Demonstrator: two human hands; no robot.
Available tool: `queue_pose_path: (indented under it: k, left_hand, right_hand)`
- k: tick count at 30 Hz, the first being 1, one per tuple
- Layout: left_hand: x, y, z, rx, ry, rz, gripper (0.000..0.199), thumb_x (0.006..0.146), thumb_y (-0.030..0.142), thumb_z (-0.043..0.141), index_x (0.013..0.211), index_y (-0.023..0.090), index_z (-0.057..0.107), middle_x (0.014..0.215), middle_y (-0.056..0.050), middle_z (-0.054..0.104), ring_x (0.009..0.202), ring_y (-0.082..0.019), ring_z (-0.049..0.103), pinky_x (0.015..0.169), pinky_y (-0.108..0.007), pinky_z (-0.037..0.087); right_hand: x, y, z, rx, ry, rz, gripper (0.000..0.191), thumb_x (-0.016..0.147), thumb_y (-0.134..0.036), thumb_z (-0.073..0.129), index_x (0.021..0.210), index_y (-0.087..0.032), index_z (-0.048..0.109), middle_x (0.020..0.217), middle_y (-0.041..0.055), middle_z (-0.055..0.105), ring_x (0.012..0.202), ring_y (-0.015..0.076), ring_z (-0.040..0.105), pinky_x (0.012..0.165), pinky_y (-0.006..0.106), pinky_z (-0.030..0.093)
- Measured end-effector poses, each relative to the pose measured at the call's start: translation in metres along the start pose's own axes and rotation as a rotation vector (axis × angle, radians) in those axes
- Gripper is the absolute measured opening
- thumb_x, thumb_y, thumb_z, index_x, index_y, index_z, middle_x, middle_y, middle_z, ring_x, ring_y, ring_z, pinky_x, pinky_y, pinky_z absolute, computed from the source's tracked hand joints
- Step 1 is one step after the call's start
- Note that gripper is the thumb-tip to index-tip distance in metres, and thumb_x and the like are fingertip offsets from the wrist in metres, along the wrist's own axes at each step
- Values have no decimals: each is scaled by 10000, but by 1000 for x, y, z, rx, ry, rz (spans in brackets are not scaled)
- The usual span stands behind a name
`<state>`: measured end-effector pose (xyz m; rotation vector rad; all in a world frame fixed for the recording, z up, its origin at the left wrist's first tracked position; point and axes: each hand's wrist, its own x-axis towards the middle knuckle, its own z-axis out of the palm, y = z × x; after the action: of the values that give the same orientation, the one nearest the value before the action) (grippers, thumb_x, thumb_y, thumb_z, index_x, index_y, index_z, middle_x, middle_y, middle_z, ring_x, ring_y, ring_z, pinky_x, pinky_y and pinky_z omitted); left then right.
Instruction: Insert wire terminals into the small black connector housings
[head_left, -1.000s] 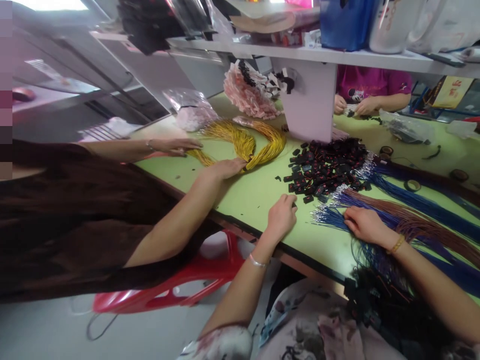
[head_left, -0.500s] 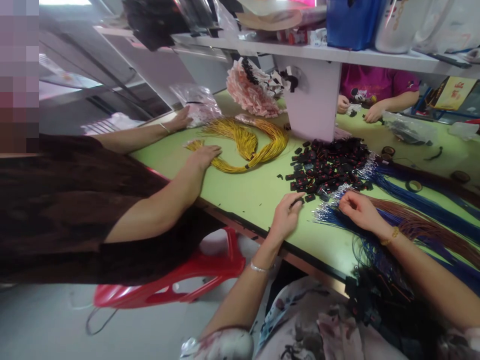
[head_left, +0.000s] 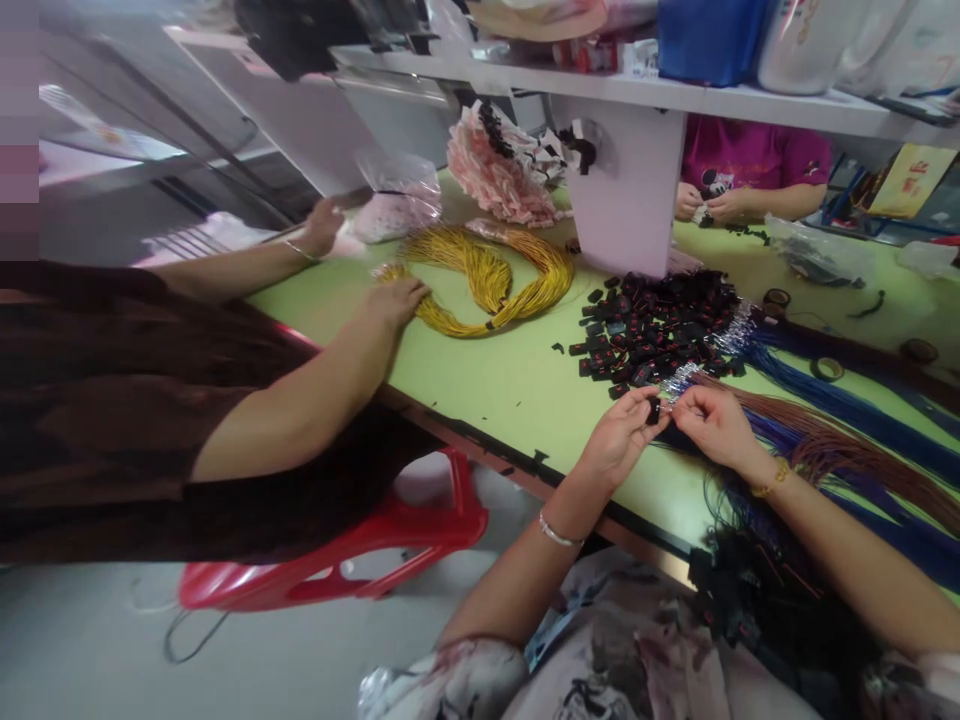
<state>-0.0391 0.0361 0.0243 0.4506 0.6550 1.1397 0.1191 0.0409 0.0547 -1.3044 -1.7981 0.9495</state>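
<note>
While the fingers of your left hand point(head_left: 621, 440) grip one black plug point(head_left: 654, 410) just before the heap of black plugs point(head_left: 645, 325), hold it steady, its face towards your right hand point(head_left: 716, 428); those fingers are closed, apparently on a thin wire point(head_left: 667, 406), mostly hidden; best practice, judged from here: pinch close behind the tip, align it straight, press gently; keep clear of the loose silver wire ends point(head_left: 681, 380) nearby.

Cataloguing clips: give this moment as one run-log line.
left hand: holds black piece | right hand: pinched beside it, contents unclear | nearby: heap of black pieces, brown wires | co-worker's hand: at yellow wire bundle
</note>
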Motion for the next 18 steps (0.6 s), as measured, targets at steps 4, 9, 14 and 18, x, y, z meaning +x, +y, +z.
queue_pose_path:
  k: [4, 9, 14, 18]
  left_hand:
    - [1, -2, 1, 2, -15, 0, 164, 795, 121, 593, 957, 124, 616, 844, -60, 641, 881, -146, 621, 935, -348, 461]
    - [0, -3, 2, 6, -23, -7, 155, 792, 124, 593, 946, 130, 603, 880, -68, 646, 865, -138, 620, 908, -325, 464]
    - [0, -5, 1, 6, -31, -7, 156, 786, 136, 603, 942, 137, 591, 897, -67, 646, 878, -145, 616, 917, -337, 454]
    - [-1, -6, 0, 11, -38, -12, 174, 773, 143, 625, 943, 136, 589, 905, -70, 641, 860, -147, 613, 914, -350, 453]
  right_hand:
    - [-3, 4, 1, -77, 9, -6, 187, 767, -257, 518, 603, -168, 515, 530, -41, 477, 482, 70, 348, 471, 194, 283]
    - [-4, 3, 2, -150, 14, -28, 172, 748, -238, 510, 592, -166, 525, 513, -41, 478, 466, 69, 351, 471, 194, 279]
    - [-5, 4, 4, -151, 15, -22, 185, 753, -250, 500, 585, -171, 502, 517, -39, 472, 473, 73, 356, 477, 199, 276]
    - [-5, 6, 5, -156, 11, -18, 193, 758, -252, 495, 582, -173, 488, 517, -42, 456, 480, 74, 348, 486, 201, 274]
